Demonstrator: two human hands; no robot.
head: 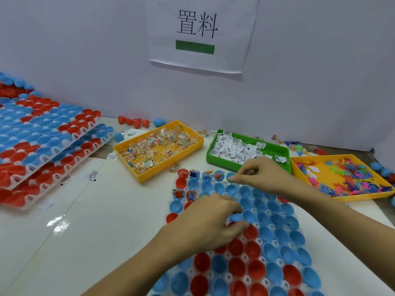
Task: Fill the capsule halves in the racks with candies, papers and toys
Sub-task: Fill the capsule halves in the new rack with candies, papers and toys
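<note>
The white rack (277, 248) of red and blue capsule halves (254, 251) lay on the pale table (96, 221) right in front of the person, its long axis running from the near edge, where it was cut off by the bottom of the picture, away toward the three trays; every half sat with its open mouth upward. Only a few cups along the far-left corner (192, 178) showed anything inside, small coloured bits too tiny to name. The left hand (211, 218) hovered low over the rack's left-middle, fingers curled downward with a small blue piece (235, 217) between thumb and fingertips; whether it was a toy or a capsule edge could not be told, and the hand hid the cups beneath it. The right hand (258, 176) reached over the rack's far edge, thumb and forefinger pinched narrowly on something thin and greenish, hard to make out. Beyond the rack stood a yellow tray of wrapped candies (158, 146), a green tray of folded papers (245, 149) and, partly cut off at the right, a yellow tray of plastic toys (346, 178). To the left two more loaded racks (42, 142) lay stacked and slanted, running out of the picture. Loose capsule halves (136, 121) sat by the wall, and a paper sign (198, 33) hung above.
</note>
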